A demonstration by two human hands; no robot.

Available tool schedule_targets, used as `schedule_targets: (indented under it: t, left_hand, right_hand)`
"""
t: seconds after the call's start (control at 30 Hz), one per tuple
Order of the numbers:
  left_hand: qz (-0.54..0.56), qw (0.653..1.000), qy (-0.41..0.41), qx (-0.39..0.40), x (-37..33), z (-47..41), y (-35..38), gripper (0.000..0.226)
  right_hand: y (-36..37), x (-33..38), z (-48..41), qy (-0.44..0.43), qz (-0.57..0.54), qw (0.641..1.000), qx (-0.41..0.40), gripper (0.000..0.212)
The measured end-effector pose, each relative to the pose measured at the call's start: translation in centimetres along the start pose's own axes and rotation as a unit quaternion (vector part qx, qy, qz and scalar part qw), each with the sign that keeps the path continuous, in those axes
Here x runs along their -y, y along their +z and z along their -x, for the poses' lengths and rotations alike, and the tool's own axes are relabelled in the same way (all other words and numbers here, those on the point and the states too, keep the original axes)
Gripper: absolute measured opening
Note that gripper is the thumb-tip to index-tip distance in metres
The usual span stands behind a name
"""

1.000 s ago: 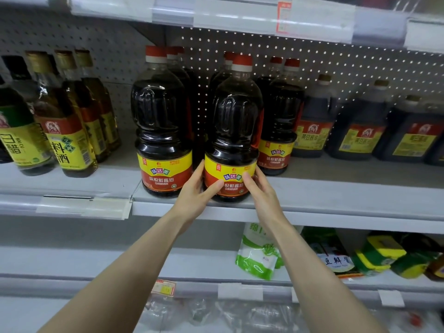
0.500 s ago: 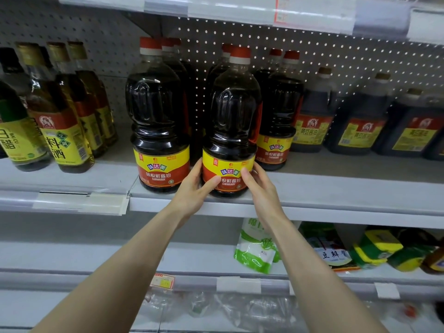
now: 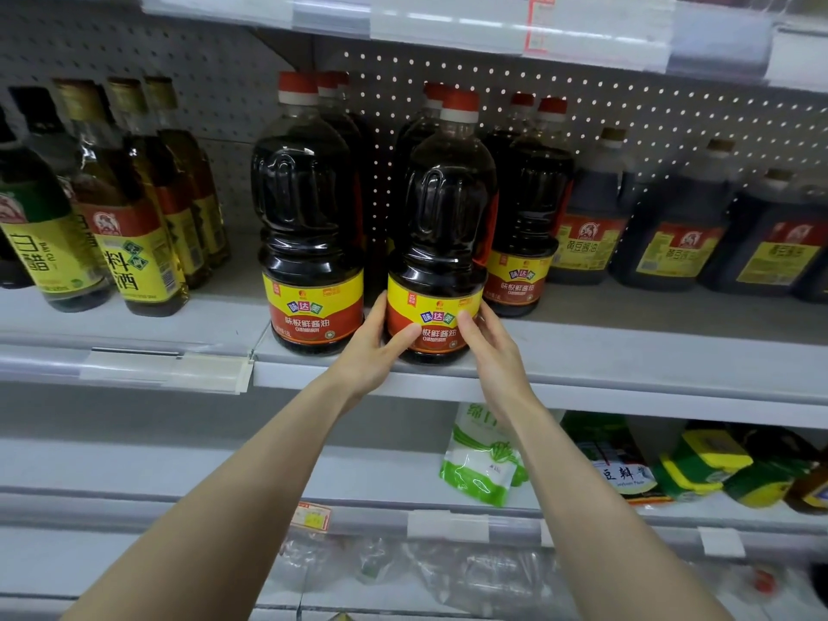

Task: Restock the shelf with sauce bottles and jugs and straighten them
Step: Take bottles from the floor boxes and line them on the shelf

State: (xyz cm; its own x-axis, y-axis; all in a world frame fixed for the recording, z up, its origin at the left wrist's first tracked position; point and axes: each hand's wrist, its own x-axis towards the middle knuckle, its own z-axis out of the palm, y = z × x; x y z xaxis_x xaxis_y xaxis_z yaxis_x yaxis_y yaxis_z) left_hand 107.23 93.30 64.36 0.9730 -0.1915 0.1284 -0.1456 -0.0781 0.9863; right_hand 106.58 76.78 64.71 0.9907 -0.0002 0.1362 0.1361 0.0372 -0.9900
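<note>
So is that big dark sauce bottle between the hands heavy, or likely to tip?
Probably heavy: the sauce bottle looks full nearly to the neck. Likely stable, given its wide base on the shelf. Glossy plastic could be slippery.

A shop: pegboard-backed shelves point(image 3: 582, 351) stocked with rows of labelled sauce bottles point(image 3: 309, 217), price-tag strips point(image 3: 166, 367).

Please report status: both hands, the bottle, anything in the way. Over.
Left hand and right hand both grip the front soy sauce bottle at its label. Bottle upright near the shelf edge. Neighbour bottle close by left hand; nothing blocking.
</note>
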Motion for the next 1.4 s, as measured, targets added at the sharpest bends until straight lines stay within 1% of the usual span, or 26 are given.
schedule_targets:
  t: [0.3, 0.37, 0.43, 0.5, 0.53, 0.6, 0.67, 0.77, 0.9, 1.0, 1.1, 1.2, 1.3, 1.4]
  left_hand:
    - [-0.005, 1.000, -0.013, 0.005, -0.8, 0.3, -0.1, 0.065]
    - [0.003, 1.000, 0.000, -0.024, -1.6, 0.8, 0.3, 0.062]
    - [0.009, 0.996, 0.002, -0.084, -2.1, 1.9, 0.7, 0.063]
    - [-0.011, 0.990, -0.004, -0.140, -1.8, 3.2, 0.5, 0.064]
    - [-0.018, 0.987, -0.005, -0.158, -1.3, 3.8, 0.3, 0.058]
    - [-0.015, 0.983, -0.006, -0.182, 0.2, 5.7, 0.0, 0.043]
    - [-0.010, 0.982, -0.011, -0.190, 1.7, 7.5, 0.1, 0.032]
    - [-0.009, 0.981, -0.052, -0.186, 5.4, 10.2, 0.3, 0.028]
    - [-0.015, 0.976, -0.130, -0.172, 11.4, 14.3, 0.3, 0.035]
    - [0.000, 0.968, -0.179, -0.174, 16.4, 17.5, 0.4, 0.029]
    - [0.005, 0.954, -0.240, -0.179, 23.0, 21.1, 0.9, 0.026]
    - [0.007, 0.936, -0.301, -0.183, 30.3, 25.4, 1.5, 0.018]
    - [-0.004, 0.916, -0.357, -0.181, 37.2, 29.2, 2.0, 0.018]
    - [0.002, 0.894, -0.402, -0.197, 43.2, 32.4, 2.4, 0.010]
  right_hand:
    - [0.3, 0.5, 0.3, 0.003, 0.017, 1.000, -0.011, 0.051]
    - [0.2, 1.0, 0.8, -0.006, 0.015, 1.000, -0.018, 0.050]
    - [0.2, 1.3, 1.9, -0.017, 0.011, 0.999, -0.037, 0.049]
    - [0.4, 1.1, 3.5, -0.021, 0.030, 0.998, -0.056, 0.048]
    - [0.6, 0.8, 4.1, -0.019, 0.037, 0.997, -0.067, 0.047]
    - [0.8, -0.3, 5.7, -0.005, 0.036, 0.995, -0.097, 0.037]
    - [1.0, -1.7, 6.9, 0.002, 0.032, 0.994, -0.107, 0.029]
    - [1.8, -5.3, 9.3, 0.039, 0.035, 0.994, -0.096, 0.022]
    - [2.5, -11.7, 12.8, 0.098, 0.051, 0.990, -0.089, 0.014]
    - [3.2, -17.4, 15.8, 0.162, 0.055, 0.982, -0.076, 0.009]
    - [3.5, -23.9, 19.5, 0.228, 0.073, 0.969, -0.054, 0.006]
    - [3.7, -30.5, 23.2, 0.290, 0.091, 0.952, -0.035, 0.011]
    - [4.4, -37.2, 26.5, 0.349, 0.099, 0.932, -0.017, 0.012]
    - [5.3, -44.4, 29.6, 0.401, 0.103, 0.910, -0.020, 0.027]
